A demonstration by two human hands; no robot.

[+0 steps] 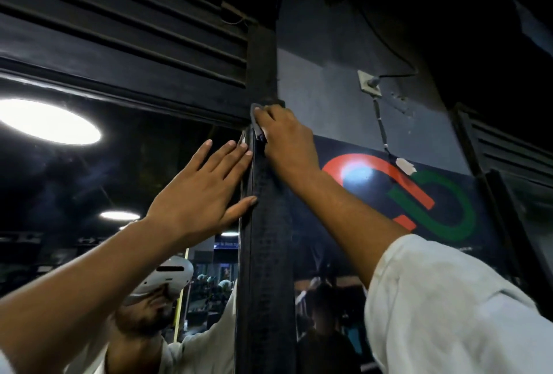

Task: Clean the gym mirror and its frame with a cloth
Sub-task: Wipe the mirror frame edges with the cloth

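I'm looking at a dim room, much of it near black, and darkest at the top right. The brightest thing is a round lamp reflected in the mirror at far left, blown out to white. A smaller lamp reflection sits below it. A hot glare spot washes out part of the sign on the right. The left hand, right hand and near sleeve are lit clearly. The cloth is dark and hard to tell from the frame. The slats bow towards the edges, and fine detail is soft.
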